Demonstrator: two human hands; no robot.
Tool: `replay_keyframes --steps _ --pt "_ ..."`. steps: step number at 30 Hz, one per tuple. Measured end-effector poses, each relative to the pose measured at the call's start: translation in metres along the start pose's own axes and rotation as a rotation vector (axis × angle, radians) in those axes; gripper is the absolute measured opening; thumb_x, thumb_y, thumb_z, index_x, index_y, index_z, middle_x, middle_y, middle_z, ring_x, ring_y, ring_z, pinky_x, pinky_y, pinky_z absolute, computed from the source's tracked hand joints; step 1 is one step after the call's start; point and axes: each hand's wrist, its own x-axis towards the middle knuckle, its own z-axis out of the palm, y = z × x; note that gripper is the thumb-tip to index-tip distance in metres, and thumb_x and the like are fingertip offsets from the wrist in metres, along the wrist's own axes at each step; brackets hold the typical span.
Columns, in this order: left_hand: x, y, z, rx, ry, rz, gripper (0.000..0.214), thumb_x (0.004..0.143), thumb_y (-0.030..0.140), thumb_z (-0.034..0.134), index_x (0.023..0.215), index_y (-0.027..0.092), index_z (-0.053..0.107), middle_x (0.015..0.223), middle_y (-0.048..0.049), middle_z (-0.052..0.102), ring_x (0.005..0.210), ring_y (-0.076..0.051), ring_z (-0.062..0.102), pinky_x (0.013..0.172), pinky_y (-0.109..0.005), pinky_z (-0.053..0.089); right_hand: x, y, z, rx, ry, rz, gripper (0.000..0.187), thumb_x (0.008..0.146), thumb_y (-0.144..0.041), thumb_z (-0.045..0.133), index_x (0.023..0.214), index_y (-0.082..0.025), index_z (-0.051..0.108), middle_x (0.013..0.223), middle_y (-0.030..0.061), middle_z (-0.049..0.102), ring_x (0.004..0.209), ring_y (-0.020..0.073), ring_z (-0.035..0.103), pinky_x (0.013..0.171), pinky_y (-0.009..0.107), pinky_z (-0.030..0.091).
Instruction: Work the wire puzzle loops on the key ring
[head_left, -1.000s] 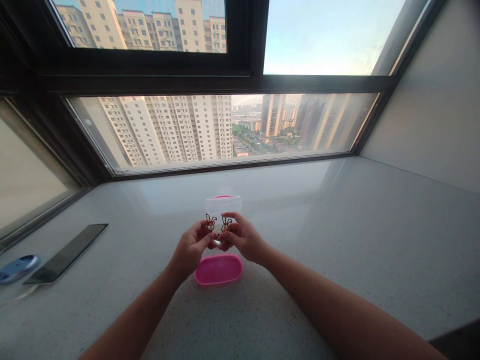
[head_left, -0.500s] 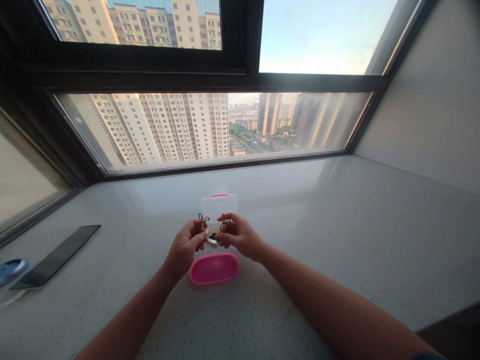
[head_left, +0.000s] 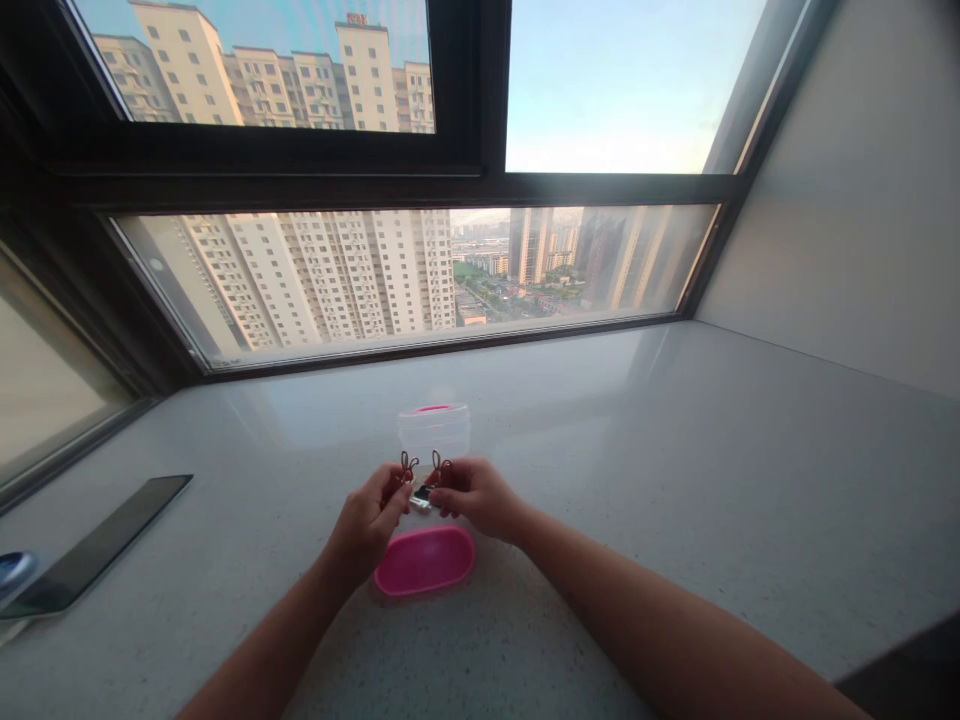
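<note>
My left hand [head_left: 373, 512] is closed in a pinch on a thin brown looped band [head_left: 408, 464]. Opposite it, my right hand [head_left: 478, 497] pinches a similar brown looped band [head_left: 439, 464], with only a small gap between the two. Both bands stick up above the fingertips; their lower parts are hidden. Just behind and between the fingers lie small silvery and black pieces [head_left: 421, 500], partly covered and too small to name. A pink oval tray [head_left: 425, 562] sits on the counter just below the hands. Beyond them stands a clear plastic box [head_left: 433, 428] with some pink at its top.
The speckled pale counter [head_left: 675, 520] runs to a dark-framed window [head_left: 480, 190]. At the left lie a dark flat tablet-like device [head_left: 105, 545] and a round bluish object [head_left: 15, 570], with a white cable beside them. A wall [head_left: 847, 230] closes the right side.
My right hand has brought its band nearer to the left one and turned it slightly. The view has tilted up a little, so everything sits lower in the picture.
</note>
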Motion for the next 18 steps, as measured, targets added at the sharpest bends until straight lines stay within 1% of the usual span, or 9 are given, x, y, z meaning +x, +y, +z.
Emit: replay_keyframes --steps 4,8,14,18 --pt "0.001 -0.003 0.001 0.0 -0.036 0.01 0.021 0.083 0.034 0.048 0.093 0.019 0.056 0.061 0.0019 0.057 0.053 -0.014 0.051 0.052 -0.023 0.039 0.0 0.0 0.0 0.034 0.0 0.007 0.031 0.067 -0.036 0.07 0.083 -0.012 0.061 0.067 0.0011 0.06 0.052 0.0095 0.054 0.052 0.024 0.046" --pt "0.003 -0.008 0.003 -0.094 -0.039 -0.004 0.021 0.085 0.034 0.046 0.095 0.018 0.054 0.062 0.0019 0.056 0.051 -0.012 0.049 0.05 -0.023 0.039 0.0 0.001 0.002 0.061 0.022 0.033 0.033 0.067 -0.038 0.069 0.084 -0.012 0.057 0.064 0.001 0.061 0.049 0.01 0.056 0.05 0.024 0.046" --pt "0.007 -0.013 0.006 -0.257 -0.002 -0.038 0.022 0.082 0.037 0.049 0.091 0.017 0.053 0.059 0.0034 0.053 0.047 -0.011 0.045 0.046 -0.021 0.036 0.0 0.001 0.003 0.089 0.03 0.043 0.035 0.067 -0.039 0.069 0.085 -0.013 0.055 0.063 0.0016 0.063 0.05 0.0122 0.059 0.05 0.025 0.047" --pt "0.008 -0.013 0.006 -0.282 0.032 -0.046 0.024 0.081 0.038 0.052 0.092 0.017 0.054 0.057 0.0044 0.05 0.046 -0.01 0.041 0.045 -0.021 0.034 0.001 0.0 0.004 0.109 0.039 0.025 0.032 0.067 -0.035 0.068 0.086 -0.013 0.056 0.064 0.0016 0.063 0.05 0.0124 0.06 0.05 0.025 0.048"
